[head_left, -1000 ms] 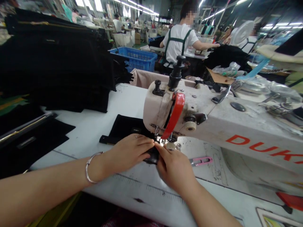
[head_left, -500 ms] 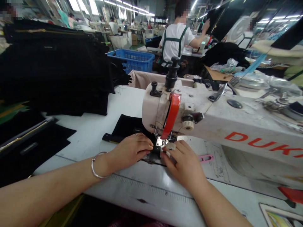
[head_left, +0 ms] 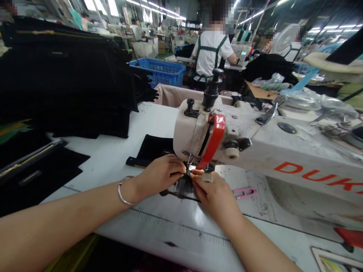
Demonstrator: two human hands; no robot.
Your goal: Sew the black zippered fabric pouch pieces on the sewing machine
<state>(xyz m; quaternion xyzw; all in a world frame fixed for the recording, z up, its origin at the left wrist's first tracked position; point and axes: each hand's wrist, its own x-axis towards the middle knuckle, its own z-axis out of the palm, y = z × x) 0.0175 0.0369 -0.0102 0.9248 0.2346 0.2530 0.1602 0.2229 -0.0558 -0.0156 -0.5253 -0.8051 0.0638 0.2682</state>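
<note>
A black fabric piece (head_left: 154, 147) with a small label and a strip along its near edge lies flat, reaching under the head of the sewing machine (head_left: 195, 132). My left hand (head_left: 161, 173), with a bracelet at the wrist, rests along its near side, fingers pinched on the edge by the presser foot. My right hand (head_left: 217, 192) is just right of the needle, thumb and fingers closed on the end of the same fabric. The two sets of fingertips almost meet. The needle point and part of the fabric are hidden by the fingers and machine head.
Pink thread snips (head_left: 245, 192) lie right of my right hand. A tall stack of black pieces (head_left: 65, 87) stands on the left, with another black piece (head_left: 51, 173) nearer. Beyond the table are a blue basket (head_left: 170, 75) and a co-worker (head_left: 208, 53).
Both hands have shifted slightly farther in, their fingertips closer together, and the fabric has slid farther under the machine head. The co-worker's raised arm has come down. The view has shifted slightly.
</note>
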